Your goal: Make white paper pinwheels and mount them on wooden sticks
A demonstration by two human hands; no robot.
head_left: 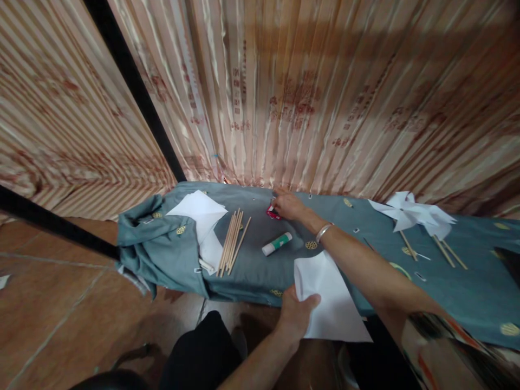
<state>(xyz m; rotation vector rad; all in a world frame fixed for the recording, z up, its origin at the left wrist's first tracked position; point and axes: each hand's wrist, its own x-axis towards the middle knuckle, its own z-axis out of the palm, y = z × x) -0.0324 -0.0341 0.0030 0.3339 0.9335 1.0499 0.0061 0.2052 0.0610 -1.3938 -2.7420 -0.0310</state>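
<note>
My left hand (296, 315) pinches the near corner of a white paper sheet (331, 298) that overhangs the front edge of a low table covered in grey-blue cloth (260, 268). My right hand (287, 206), with a silver bracelet on its wrist, reaches across to the far side of the table. Its fingers are curled on a small red object (272, 214) that I cannot make out. A white glue stick with a green cap (277, 244) lies between the two hands.
A bundle of wooden sticks (232, 242) and more white paper sheets (201, 214) lie at the left of the table. White paper pinwheels on sticks (414, 214) rest at the right. A striped curtain (284, 97) hangs behind; tiled floor (60, 303) is at left.
</note>
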